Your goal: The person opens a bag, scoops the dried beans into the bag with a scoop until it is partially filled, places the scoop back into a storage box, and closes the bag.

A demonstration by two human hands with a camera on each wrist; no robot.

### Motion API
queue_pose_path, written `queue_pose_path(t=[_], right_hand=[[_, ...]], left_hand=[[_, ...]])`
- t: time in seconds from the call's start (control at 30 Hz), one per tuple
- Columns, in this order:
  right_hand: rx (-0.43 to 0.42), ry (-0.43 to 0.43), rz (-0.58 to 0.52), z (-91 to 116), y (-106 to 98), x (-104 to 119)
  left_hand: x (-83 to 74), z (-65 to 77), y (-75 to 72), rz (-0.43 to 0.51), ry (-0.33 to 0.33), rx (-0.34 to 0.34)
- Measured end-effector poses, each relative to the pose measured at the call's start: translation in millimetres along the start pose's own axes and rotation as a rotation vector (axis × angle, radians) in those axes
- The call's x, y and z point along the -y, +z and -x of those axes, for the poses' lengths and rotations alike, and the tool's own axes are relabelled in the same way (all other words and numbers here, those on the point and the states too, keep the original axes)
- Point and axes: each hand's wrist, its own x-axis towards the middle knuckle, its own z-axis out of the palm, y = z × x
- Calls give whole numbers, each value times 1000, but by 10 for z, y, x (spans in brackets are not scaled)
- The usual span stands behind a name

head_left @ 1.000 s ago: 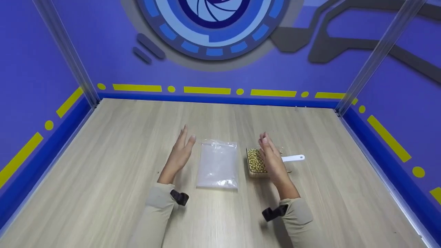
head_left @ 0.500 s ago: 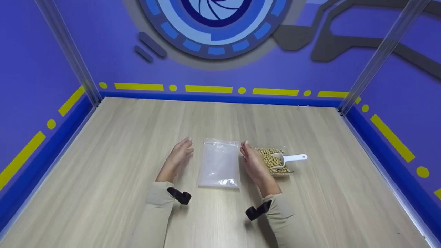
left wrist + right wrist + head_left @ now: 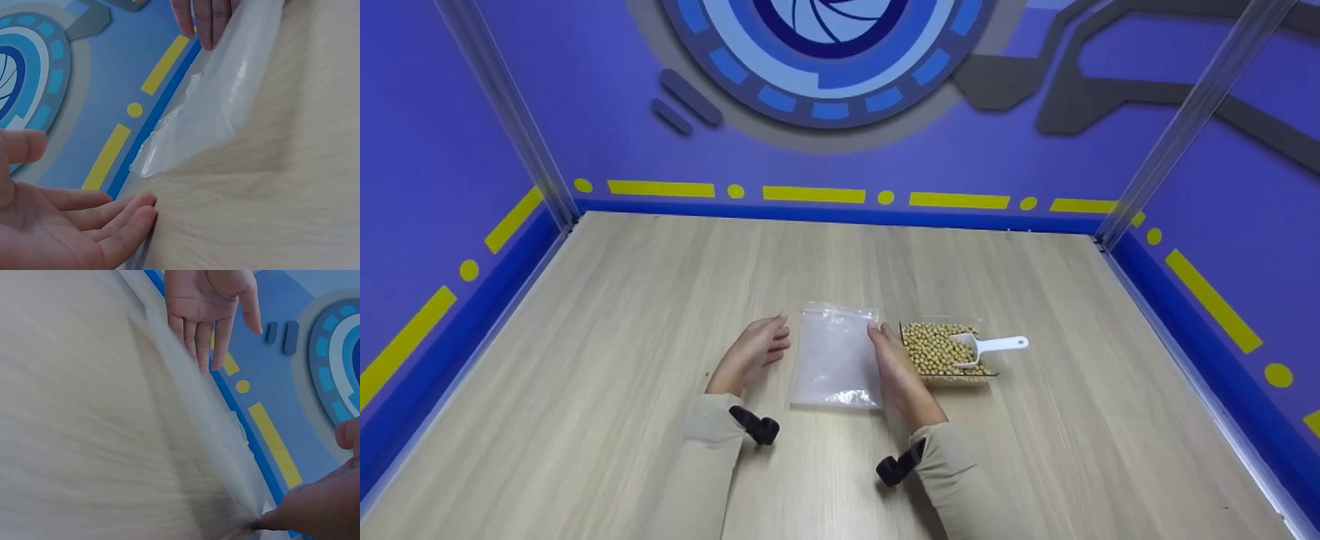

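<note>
A clear plastic zip bag (image 3: 834,360) lies flat on the table between both hands. To its left is my left hand (image 3: 746,356), palm turned inward; the left wrist view shows its fingers (image 3: 112,222) extended, thumb apart, holding nothing. My right hand (image 3: 901,375) is along the bag's right edge. In the right wrist view its fingertips (image 3: 270,519) meet the end of the bag (image 3: 211,433), while the thumb (image 3: 347,433) stands away from them.
Right of the bag stands a clear container (image 3: 960,381) of yellowish soybeans (image 3: 931,350). A white scoop (image 3: 997,344) rests in the beans, handle pointing right. Blue panels (image 3: 825,169) wall the wooden table (image 3: 660,300) at the back and sides.
My right hand has moved left from over the bean container to the bag's right edge. My left hand has lowered, its fingers now turned inward toward the bag.
</note>
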Motion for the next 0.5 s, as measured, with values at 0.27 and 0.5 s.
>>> queue_pose_path(t=[0.27,0.5], right_hand=[[-41,59,-48,4,68,-39],[-33,38,-89,-15,91,-95]], left_hand=[[17,-15,2,17,-29,-31],[51,-51,9,36,-37,-38]])
